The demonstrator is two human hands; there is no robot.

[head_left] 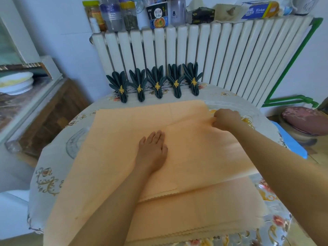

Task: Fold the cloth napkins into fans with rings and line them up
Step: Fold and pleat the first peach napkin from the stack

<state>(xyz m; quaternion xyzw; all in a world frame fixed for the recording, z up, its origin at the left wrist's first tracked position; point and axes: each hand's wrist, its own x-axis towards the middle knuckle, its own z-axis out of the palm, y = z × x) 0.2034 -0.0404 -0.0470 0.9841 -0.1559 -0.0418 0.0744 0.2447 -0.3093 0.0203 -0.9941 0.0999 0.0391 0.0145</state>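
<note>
A stack of peach cloth napkins (124, 125) lies spread over the round table (53, 157). The top napkin is folded over, its scalloped edge (159, 193) facing me. My left hand (153, 150) rests flat on that napkin, fingers straight. My right hand (224, 119) pinches the napkin's far right fold, fingers curled. Several dark green fan-folded napkins with gold leaf rings (157, 82) stand in a row along the table's far edge. Gold rings (247, 119) lie just right of my right hand, partly hidden.
A white radiator (204, 50) stands behind the table, with jars, a noodle cup and boxes on top. A wooden counter with a white bowl (16, 82) is at left. A cushioned stool (305, 119) and blue seat sit at right.
</note>
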